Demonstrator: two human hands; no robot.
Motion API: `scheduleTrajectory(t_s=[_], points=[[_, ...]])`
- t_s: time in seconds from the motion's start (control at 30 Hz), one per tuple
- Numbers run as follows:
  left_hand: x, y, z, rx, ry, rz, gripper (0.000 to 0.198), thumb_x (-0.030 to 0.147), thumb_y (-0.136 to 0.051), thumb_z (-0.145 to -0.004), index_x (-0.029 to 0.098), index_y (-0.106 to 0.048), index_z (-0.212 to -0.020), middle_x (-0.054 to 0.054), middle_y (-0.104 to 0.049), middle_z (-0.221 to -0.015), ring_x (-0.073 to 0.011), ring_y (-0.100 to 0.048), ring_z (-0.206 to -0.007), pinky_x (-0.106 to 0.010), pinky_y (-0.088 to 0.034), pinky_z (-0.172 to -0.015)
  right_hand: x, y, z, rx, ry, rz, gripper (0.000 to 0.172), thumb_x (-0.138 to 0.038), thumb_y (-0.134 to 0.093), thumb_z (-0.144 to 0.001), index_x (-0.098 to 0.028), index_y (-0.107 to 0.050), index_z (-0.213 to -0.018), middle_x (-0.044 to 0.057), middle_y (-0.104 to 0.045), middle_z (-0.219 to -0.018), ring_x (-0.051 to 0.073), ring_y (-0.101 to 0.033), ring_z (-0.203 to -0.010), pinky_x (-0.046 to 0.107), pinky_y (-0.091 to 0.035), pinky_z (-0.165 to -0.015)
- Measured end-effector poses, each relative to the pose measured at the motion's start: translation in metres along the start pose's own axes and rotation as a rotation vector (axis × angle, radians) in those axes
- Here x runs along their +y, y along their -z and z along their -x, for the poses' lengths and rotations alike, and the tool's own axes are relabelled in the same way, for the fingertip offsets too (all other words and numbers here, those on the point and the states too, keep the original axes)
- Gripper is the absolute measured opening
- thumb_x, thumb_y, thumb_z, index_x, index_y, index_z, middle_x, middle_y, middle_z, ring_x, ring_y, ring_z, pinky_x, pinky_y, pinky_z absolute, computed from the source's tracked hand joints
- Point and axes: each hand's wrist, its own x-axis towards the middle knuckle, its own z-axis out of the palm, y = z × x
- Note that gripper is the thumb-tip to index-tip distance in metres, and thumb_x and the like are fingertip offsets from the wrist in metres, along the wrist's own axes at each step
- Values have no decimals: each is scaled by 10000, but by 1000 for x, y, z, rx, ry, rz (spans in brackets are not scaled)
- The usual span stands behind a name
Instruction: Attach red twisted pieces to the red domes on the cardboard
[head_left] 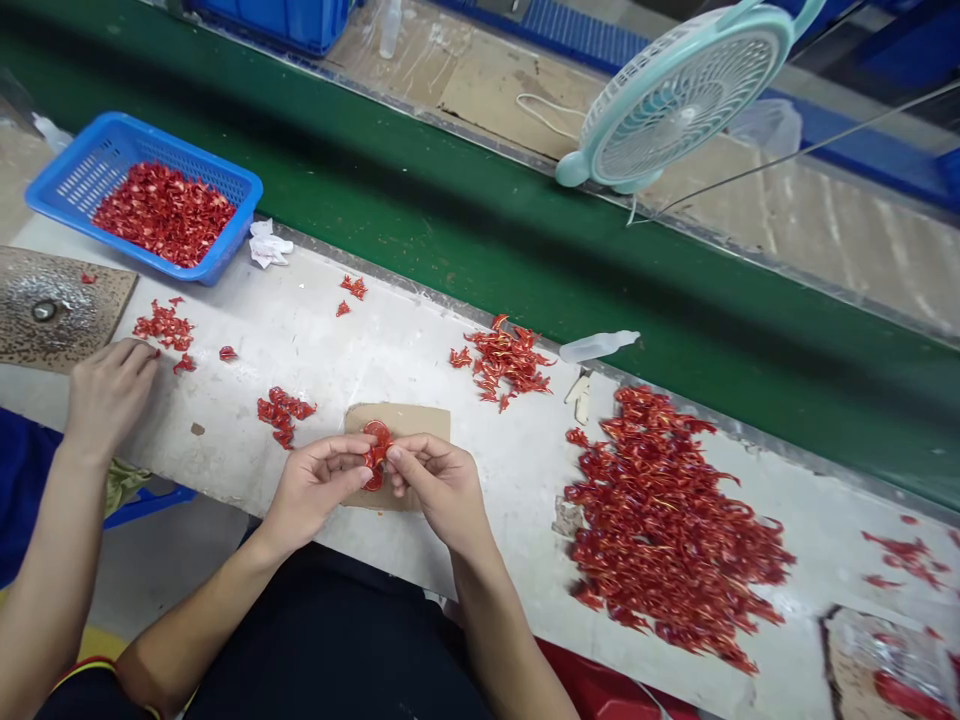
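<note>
While left hand [319, 485] meets right hand [439, 490], the red piece [377, 455] points forward

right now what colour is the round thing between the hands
The round thing is shiny red, best seen in the head view, though it is partly hidden.

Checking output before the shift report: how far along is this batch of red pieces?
Hard to be sure, but the blue basket of red pieces looks done. In hand: a red piece, pinched between left hand and right hand above a cardboard scrap. Apparently left: the large heap and a smaller pile.
</note>
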Motion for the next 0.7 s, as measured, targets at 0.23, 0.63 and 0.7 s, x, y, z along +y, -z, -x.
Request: scheduleTrajectory(t_s=[0.23, 0.63, 0.7], points=[[-5, -3, 0, 51, 22, 63, 262, 235, -829, -802, 211, -781, -1058, -91, -759, -1221, -216, -742, -1052, -313, -616, -909, 12, -10, 12, 128, 184, 97, 165, -384, -761, -893, -220, -776, -904, 15, -739, -727, 127, -646, -601, 265, -569, -596], [9, -19, 5, 104, -229, -199, 189, 281, -797, -822, 218, -815, -1000, -100, -766, -1161, -257, -727, -1108, -358, -632, -926, 9, -17, 28, 220, 209, 55, 156, -352, -807, -847, -266, -746, -962, 46, -778, -895, 214, -729, -786, 386, -641, -733], [11, -25, 6, 102, -264, -270, 178, 285, -792, -827, 228, -819, -994, -98, -769, -1151, -254, -734, -1086, -348, -644, -899, 7, -16, 30, 253, 222, 40, 165, -367, -808, -843, -261, -734, -945, 51, -776, -888, 216, -727, -790, 390, -637, -740]])
